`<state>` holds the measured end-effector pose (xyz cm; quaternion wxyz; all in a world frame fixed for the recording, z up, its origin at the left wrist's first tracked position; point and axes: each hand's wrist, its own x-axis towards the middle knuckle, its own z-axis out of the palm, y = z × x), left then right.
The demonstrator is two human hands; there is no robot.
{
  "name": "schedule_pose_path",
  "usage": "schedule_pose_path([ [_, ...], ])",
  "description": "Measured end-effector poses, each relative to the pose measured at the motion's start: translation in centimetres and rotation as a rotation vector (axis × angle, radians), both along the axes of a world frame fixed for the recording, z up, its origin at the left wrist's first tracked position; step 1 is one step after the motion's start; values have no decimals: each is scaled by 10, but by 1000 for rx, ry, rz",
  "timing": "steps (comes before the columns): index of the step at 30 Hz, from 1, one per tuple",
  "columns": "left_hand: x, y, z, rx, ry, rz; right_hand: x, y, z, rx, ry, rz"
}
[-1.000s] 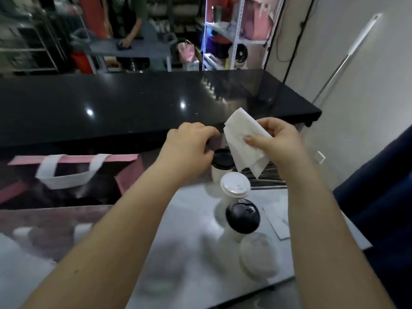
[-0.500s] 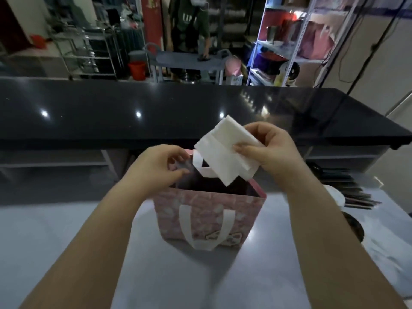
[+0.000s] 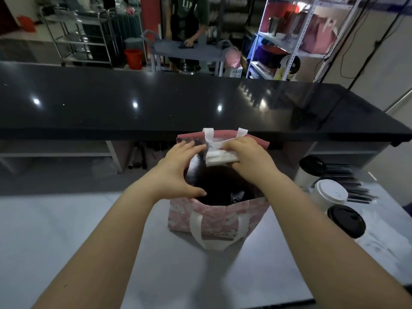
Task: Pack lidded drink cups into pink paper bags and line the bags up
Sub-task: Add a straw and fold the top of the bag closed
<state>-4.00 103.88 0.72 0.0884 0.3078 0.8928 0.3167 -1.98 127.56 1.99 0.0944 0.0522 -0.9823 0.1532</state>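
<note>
A pink paper bag (image 3: pixel 214 217) with white handles stands open on the grey table (image 3: pixel 66 230) in front of me. My left hand (image 3: pixel 178 172) spreads over the bag's left rim, fingers straight, thumb on the near edge. My right hand (image 3: pixel 247 157) grips a folded white napkin (image 3: pixel 220 158) just inside the bag's mouth, near the far handle. The bag's inside is dark; a dark lid shows dimly. To the right stand three cups: a black-lidded cup at the back (image 3: pixel 310 169), a white-lidded cup (image 3: pixel 331 192), and a black-lidded cup nearest me (image 3: pixel 346 220).
A raised black counter (image 3: pixel 156 103) runs across behind the bag. Dark straws (image 3: pixel 354 188) lie behind the cups. Beyond the counter a person (image 3: pixel 189 18) stands at a grey cart, with metal racks to the left and shelves with pink bags to the right.
My view swung from the cups to the bag. My right hand lowered the napkin from above the bag into its mouth. My left hand moved onto the bag's left rim.
</note>
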Motion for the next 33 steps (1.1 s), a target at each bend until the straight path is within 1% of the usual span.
schedule_pose_path([
  [2, 3, 0, -2, 72, 21, 12, 3, 3, -1, 52, -16, 51],
  [4, 8, 2, -4, 215, 120, 45, 11, 10, 2, -24, 7, 91],
  [6, 15, 4, -6, 373, 247, 108, 25, 21, 5, -211, 86, 111],
  [9, 29, 2, -15, 571, 340, 223, 58, 46, -7, -582, 254, 14],
  [11, 40, -5, -26, 657, 294, 300, 81, 64, -28, -841, 284, -95],
  [12, 45, -10, -33, 671, 224, 359, 91, 71, -41, -979, 259, -127],
  [14, 52, -16, -47, 677, 24, 480, 106, 79, -63, -1176, 142, -84],
  [15, 54, -17, -54, 682, -62, 505, 109, 78, -72, -1222, 60, -43],
  [17, 55, -11, -61, 725, -156, 516, 109, 64, -85, -1272, -61, 3],
  [18, 55, -7, -61, 758, -173, 514, 107, 53, -88, -1288, -69, -18],
  [22, 60, 8, -57, 850, -204, 503, 94, 26, -95, -1372, 97, -239],
  [25, 67, 7, -61, 851, -234, 530, 87, 27, -96, -1266, 179, -288],
  [27, 70, 4, -66, 852, -233, 579, 85, 31, -94, -1193, 166, -247],
  [28, 72, 2, -68, 865, -230, 605, 83, 34, -94, -1194, 134, -207],
  [31, 79, 0, -71, 917, -227, 614, 80, 45, -94, -1281, -27, -74],
  [33, 85, 0, -73, 900, -231, 618, 79, 50, -95, -1322, -71, -14],
])
